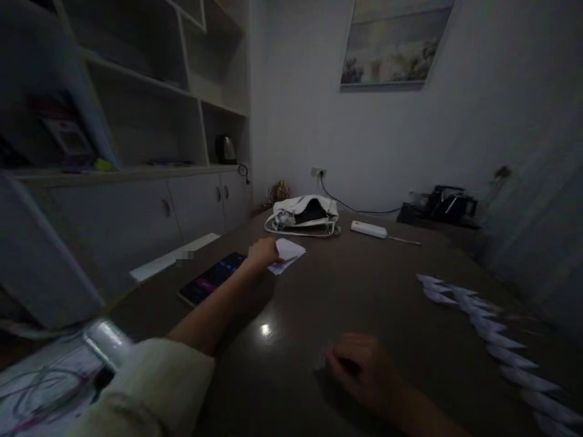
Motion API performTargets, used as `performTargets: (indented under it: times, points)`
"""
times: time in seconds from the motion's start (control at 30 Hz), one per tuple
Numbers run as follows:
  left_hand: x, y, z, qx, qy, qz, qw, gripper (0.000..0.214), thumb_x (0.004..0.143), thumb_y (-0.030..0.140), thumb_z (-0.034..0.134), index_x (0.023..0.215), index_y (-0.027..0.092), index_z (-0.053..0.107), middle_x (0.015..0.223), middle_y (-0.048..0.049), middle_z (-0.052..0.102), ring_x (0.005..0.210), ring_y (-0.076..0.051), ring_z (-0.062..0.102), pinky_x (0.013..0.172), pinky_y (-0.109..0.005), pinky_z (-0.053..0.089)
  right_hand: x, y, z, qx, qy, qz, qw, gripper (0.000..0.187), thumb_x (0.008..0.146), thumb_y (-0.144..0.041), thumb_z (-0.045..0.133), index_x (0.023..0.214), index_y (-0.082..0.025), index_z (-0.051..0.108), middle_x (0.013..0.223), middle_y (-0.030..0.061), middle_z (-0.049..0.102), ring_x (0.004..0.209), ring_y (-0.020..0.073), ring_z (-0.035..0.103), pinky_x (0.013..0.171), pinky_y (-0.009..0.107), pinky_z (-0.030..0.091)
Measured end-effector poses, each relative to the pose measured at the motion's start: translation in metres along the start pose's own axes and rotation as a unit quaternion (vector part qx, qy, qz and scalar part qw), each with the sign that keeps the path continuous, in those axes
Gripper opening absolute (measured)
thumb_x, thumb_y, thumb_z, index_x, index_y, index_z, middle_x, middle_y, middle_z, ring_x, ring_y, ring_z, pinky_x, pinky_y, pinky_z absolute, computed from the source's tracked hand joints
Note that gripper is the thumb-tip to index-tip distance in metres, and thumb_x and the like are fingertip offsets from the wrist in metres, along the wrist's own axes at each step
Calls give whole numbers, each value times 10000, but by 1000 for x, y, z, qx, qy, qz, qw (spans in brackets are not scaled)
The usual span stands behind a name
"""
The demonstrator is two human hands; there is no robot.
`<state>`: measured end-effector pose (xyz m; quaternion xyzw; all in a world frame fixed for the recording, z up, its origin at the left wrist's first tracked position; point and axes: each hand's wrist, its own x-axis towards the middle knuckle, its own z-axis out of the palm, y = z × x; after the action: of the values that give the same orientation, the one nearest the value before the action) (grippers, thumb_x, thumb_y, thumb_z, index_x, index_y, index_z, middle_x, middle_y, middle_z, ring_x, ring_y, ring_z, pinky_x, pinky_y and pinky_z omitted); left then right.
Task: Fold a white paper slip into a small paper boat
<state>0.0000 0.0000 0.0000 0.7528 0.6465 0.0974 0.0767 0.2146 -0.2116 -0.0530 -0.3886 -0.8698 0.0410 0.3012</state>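
My left hand (263,252) reaches out over the dark table (346,303) and is closed on the edge of a small stack of white paper sheets (288,252). A phone (210,280) with a lit screen lies just left of that arm. My right hand (364,367) rests near the table's front, fingers curled loosely downward; it is blurred and whether it holds anything is unclear. A row of several folded white paper pieces (489,331) runs along the right side of the table.
A white handbag (304,215) lies at the far end, with a white power strip (368,229) beside it. Black equipment (439,205) sits at the far right. Cabinets and shelves (136,152) line the left wall. A cylinder (107,343) and papers lie at lower left.
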Motion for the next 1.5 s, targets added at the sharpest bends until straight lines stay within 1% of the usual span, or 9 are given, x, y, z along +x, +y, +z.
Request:
performTargets:
  times: [0.17, 0.3, 0.5, 0.77, 0.93, 1.07, 1.5]
  points:
    - [-1, 0, -1, 0, 0, 1, 1000, 289, 652, 396, 763, 864, 204, 717, 987, -92, 698, 953, -245, 638, 823, -282, 473, -1, -1, -1, 1, 7, -4, 1000, 299, 872, -182, 431, 574, -161, 442, 526, -2, 497, 505, 89, 452, 527, 221, 275]
    - [0, -1, -2, -2, -3, 3, 1000, 280, 672, 400, 747, 864, 198, 717, 972, -96, 700, 939, -248, 644, 814, -292, 477, -1, -1, -2, 2, 6, 2, 1000, 302, 874, -180, 428, 573, -162, 443, 529, -1, 498, 507, 89, 455, 527, 220, 277]
    - [1, -1, -2, 0, -8, 8, 1000, 283, 663, 381, 756, 869, 191, 714, 984, -97, 700, 944, -251, 643, 813, -293, 479, -2, -1, -1, 3, 6, 0, 1000, 299, 860, -174, 438, 561, -163, 429, 519, -6, 484, 494, 86, 433, 519, 218, 270]
    - [-1, -1, -2, 2, -8, 12, 1000, 302, 655, 394, 758, 877, 195, 706, 1012, -90, 691, 962, -253, 633, 826, -299, 470, 0, -1, -2, 2, 11, 3, 1000, 304, 867, -181, 432, 564, -164, 444, 522, -4, 491, 494, 87, 441, 519, 216, 274]
    - [0, -1, 0, 6, -9, 9, 1000, 313, 646, 407, 764, 874, 199, 709, 995, -89, 696, 947, -243, 637, 809, -278, 472, 0, 0, -1, 3, 8, 1, 1000, 304, 869, -175, 430, 565, -161, 445, 525, -3, 499, 499, 85, 449, 522, 216, 275]
    - [1, -2, 0, 4, -10, 11, 1000, 326, 640, 422, 767, 872, 200, 714, 992, -93, 697, 944, -249, 639, 806, -282, 474, -2, 0, 0, -5, 10, 1, 1000, 293, 866, -178, 434, 574, -160, 453, 529, 0, 507, 506, 88, 457, 525, 218, 276]
    - [-1, -1, -2, -1, -8, 11, 1000, 330, 647, 426, 764, 883, 201, 709, 1005, -90, 694, 949, -248, 638, 822, -288, 474, -2, -2, -2, 1, 3, 6, 1000, 303, 873, -188, 426, 574, -161, 468, 533, 3, 507, 508, 94, 465, 524, 225, 285]
